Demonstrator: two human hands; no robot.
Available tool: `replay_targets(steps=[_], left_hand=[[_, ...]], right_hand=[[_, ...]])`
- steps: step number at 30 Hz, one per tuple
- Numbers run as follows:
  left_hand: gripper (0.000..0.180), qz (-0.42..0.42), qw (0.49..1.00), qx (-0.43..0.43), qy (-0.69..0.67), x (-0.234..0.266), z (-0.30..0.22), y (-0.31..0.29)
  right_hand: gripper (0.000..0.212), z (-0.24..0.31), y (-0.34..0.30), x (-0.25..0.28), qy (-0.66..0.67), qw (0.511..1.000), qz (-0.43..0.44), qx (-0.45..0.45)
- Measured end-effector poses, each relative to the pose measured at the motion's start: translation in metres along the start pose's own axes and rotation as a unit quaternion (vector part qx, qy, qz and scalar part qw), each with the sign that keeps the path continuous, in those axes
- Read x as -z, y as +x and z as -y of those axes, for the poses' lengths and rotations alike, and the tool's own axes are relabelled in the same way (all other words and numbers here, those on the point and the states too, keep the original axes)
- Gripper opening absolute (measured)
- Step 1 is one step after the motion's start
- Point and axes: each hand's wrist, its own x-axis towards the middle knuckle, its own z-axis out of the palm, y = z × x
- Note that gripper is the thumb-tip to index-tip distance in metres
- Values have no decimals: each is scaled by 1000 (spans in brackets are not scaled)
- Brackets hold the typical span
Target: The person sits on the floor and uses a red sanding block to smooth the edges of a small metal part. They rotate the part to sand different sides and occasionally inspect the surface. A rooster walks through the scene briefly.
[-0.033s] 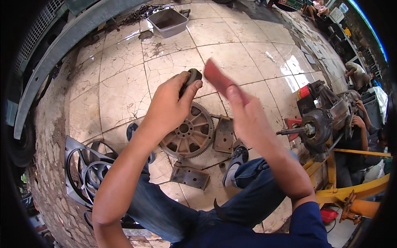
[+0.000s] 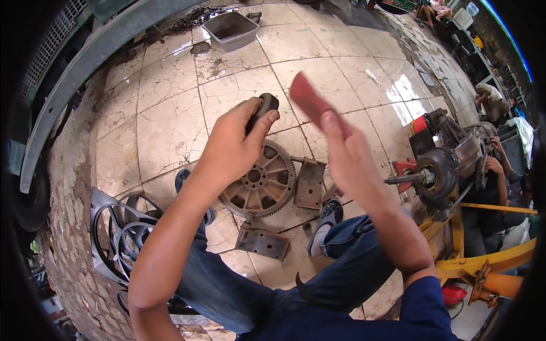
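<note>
My left hand (image 2: 242, 136) is closed round a dark, ring-shaped metal part (image 2: 269, 103), whose lower side is hidden by my fingers. To its right, my right hand (image 2: 352, 153) grips a flat strip of red sandpaper (image 2: 310, 99) between thumb and fingers, slightly blurred. The sandpaper is apart from the ring-shaped part. Beneath my hands a toothed flywheel (image 2: 257, 177) lies flat on the tiles between my feet. Two brown metal plates with holes lie by it, one plate (image 2: 310, 184) at its right and another plate (image 2: 263, 244) nearer me.
A grey plastic basin (image 2: 230, 33) stands far ahead. At left lies a grey fan shroud (image 2: 108, 227) near a truck bumper (image 2: 68, 85). To the right, a gearbox (image 2: 441, 170) sits by a yellow stand (image 2: 483, 258), with another person's hands (image 2: 495, 165) on its far side.
My right hand has shifted slightly to the right with the sandpaper, away from the ring-shaped part. My left hand stays almost where it was.
</note>
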Motion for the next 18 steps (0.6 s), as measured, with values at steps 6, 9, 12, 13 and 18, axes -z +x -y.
replay_targets(steps=[6,9,12,13,18], left_hand=[[27,43,998,-47,-21,3,1,-4],[28,61,995,-56,-63,5,-2,1],[28,68,992,-56,-87,1,-2,1],[29,69,992,-54,-91,0,-2,1],[24,74,996,-11,-55,0,-1,4]], right_hand=[[45,-11,5,13,31,995,-77,46],[42,-12,11,7,76,990,-54,102],[40,-14,10,4,66,986,-36,148],[39,-14,10,3,62,984,-30,164],[38,-31,20,-11,-47,938,-78,335]])
